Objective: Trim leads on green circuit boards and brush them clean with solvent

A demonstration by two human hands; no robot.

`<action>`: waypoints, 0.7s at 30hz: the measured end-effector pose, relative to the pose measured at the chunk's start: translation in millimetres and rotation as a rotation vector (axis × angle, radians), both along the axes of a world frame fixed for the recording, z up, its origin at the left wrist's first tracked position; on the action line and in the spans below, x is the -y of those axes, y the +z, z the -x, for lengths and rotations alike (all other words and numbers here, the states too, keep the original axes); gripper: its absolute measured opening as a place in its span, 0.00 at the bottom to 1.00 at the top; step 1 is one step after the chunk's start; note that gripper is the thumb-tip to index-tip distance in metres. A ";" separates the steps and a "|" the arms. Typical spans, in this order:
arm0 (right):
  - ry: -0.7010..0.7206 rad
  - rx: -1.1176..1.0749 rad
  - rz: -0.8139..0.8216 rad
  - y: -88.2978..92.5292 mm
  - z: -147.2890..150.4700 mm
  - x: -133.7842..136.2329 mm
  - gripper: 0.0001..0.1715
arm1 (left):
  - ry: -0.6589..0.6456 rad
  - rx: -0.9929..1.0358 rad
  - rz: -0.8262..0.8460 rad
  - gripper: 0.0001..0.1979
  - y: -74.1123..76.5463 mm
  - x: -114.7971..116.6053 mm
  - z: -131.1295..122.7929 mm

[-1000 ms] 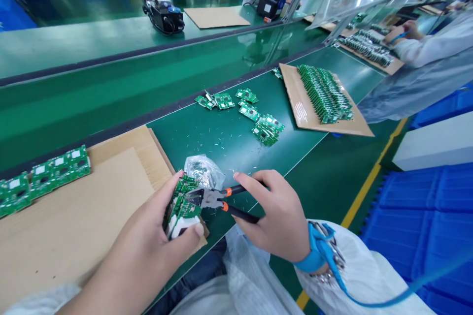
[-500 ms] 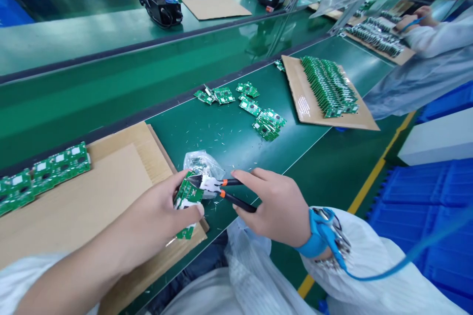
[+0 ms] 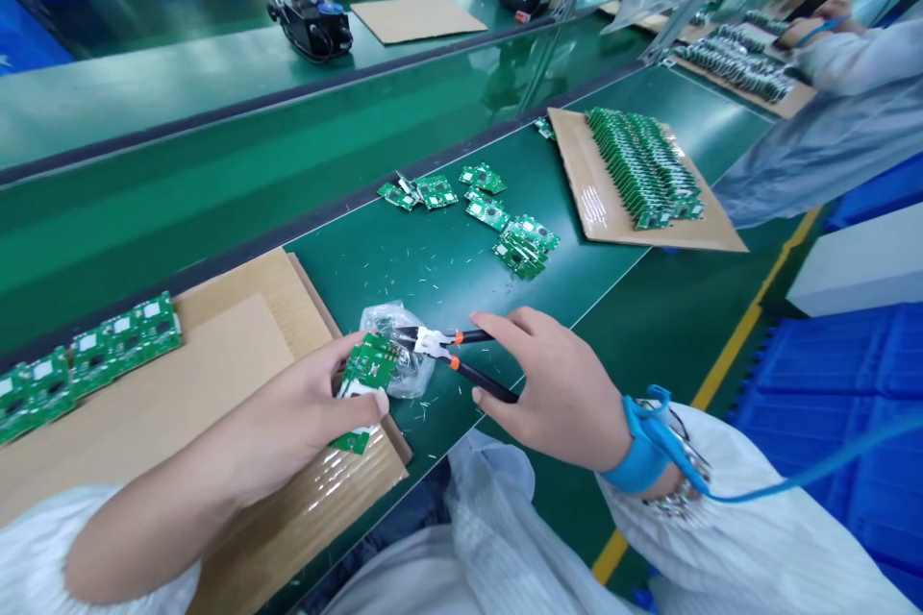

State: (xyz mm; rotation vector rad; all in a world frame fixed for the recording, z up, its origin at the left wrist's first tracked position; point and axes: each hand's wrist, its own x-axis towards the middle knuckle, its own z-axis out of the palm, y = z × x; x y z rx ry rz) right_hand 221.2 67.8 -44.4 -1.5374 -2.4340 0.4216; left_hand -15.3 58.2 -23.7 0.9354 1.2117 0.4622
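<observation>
My left hand [image 3: 317,404] grips a green circuit board [image 3: 371,360] between thumb and fingers, tilted over the cardboard's right edge. In my right hand [image 3: 555,384] are side cutters [image 3: 433,342] with black handles and orange bands, the handles spread apart. Their jaws point left, just off the board's upper right edge. Under the cutters lies a crumpled clear plastic bag [image 3: 411,375]. Small wire clippings are scattered on the green bench around it.
Cardboard sheets [image 3: 237,336] lie at left, with joined circuit boards [image 3: 126,346] along their back. Loose boards [image 3: 523,245] are grouped mid-bench. Beyond, another cardboard [image 3: 587,202] bears rows of upright boards [image 3: 641,168]. A co-worker's sleeve [image 3: 858,62] is at right; blue crates [image 3: 829,413] stand below.
The cutters have moved right, away from the circuit board, with my right hand. Their jaws were against the board before. My left hand still holds the board, shifted slightly.
</observation>
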 end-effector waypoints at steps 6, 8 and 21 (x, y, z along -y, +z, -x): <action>0.077 -0.027 -0.157 1.1 -0.8 1.7 0.31 | 0.062 -0.052 -0.056 0.36 -0.1 14.7 0.2; 0.083 -0.024 -0.203 2.9 1.3 2.4 0.31 | 0.090 -0.059 -0.089 0.37 1.0 18.3 -1.1; 0.078 -0.028 -0.297 0.5 7.6 3.3 0.26 | 0.046 -0.220 -0.204 0.34 5.8 24.1 -12.5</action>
